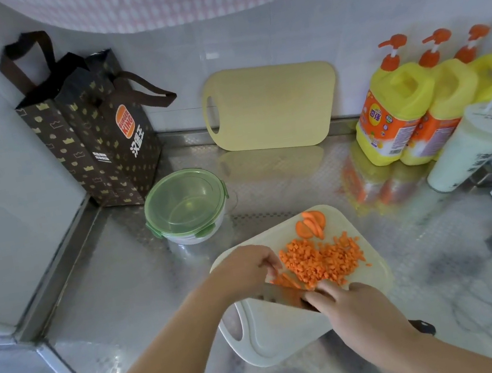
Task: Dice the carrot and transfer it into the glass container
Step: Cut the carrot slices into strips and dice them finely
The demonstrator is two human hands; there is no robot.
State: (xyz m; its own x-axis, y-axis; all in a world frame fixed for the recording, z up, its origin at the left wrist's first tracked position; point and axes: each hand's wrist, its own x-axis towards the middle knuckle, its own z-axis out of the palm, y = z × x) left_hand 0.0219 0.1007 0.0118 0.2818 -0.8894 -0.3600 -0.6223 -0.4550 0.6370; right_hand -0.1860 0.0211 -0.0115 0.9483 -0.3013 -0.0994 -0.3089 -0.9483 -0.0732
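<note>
Mostly, the dicing looks done: a heap of small orange carrot cubes (pixel 322 261) lies mid-way across the white plastic cutting board (pixel 272 335). A few orange half-round carrot slices (pixel 309 224) are parked at the board's far edge, probably awaiting their turn. At the heap's near-left side, the left hand (pixel 246 271) curls its fingertips onto a bundle of carrot strips (pixel 283 281), pinning them steady for cutting. The right hand (pixel 360 310) is clenched around the steel kitchen knife (pixel 283 298), whose blade lies across those strips. The round glass container (pixel 188 236) stands just beyond the board's far-left corner, handy for the transfer, but its green clip-on lid (pixel 186 196) is on and needs removing first.
</note>
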